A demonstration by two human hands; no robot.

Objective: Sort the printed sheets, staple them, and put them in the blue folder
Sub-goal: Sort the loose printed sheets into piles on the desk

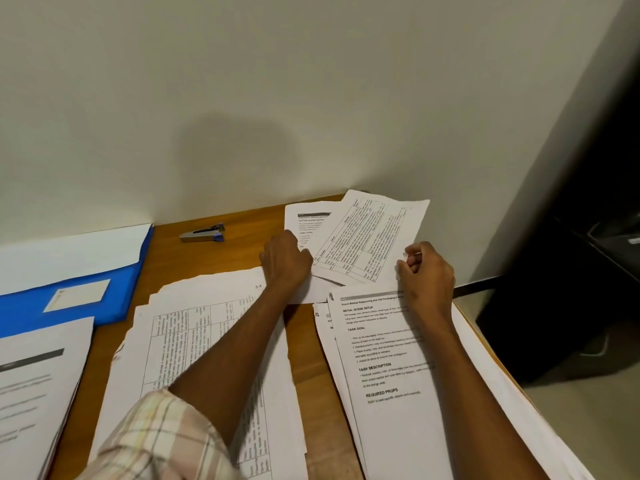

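- Left hand (285,259) curls onto the table sheet's (363,237) left edge; whether its fingers grip it, I cannot tell.
- Right hand (427,271) pinches its right edge.
- Stapler (203,233) and blue folder (79,296) lie left on the desk (304,348).

You work on a wooden table (194,258) set against a plain pale wall (277,81). To your right, a dark cabinet (568,271) stands beside the table edge, on a light floor (581,420).
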